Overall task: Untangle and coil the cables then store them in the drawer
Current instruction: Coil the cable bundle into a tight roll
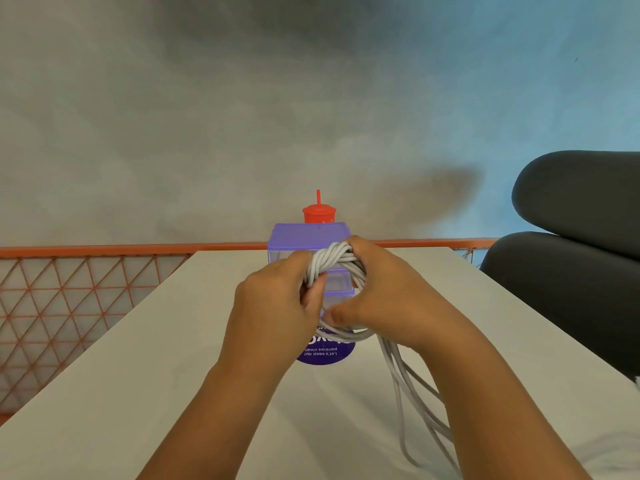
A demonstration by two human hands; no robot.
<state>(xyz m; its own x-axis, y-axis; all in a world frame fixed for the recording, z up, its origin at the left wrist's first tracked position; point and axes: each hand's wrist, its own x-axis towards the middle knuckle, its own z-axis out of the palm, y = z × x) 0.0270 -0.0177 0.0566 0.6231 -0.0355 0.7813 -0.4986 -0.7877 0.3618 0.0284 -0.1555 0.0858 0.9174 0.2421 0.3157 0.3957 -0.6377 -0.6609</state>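
I'm gripping the half-coiled cable [337, 259] in left hand [277, 296] and right hand [377, 289], loose strands trailing near right, far drawers [308, 235] awaiting it.

The cable [337, 258] strands run off the bottom edge, ends unseen

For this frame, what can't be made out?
Head view only.
Fronts of the drawer unit: covered by the left hand, right hand and grey cable coil; open or closed unclear.
Cable ends: loose strands run off the bottom edge.
Purple sticker: upper part hidden by coil and hands.
Red cup: base behind the drawer unit.
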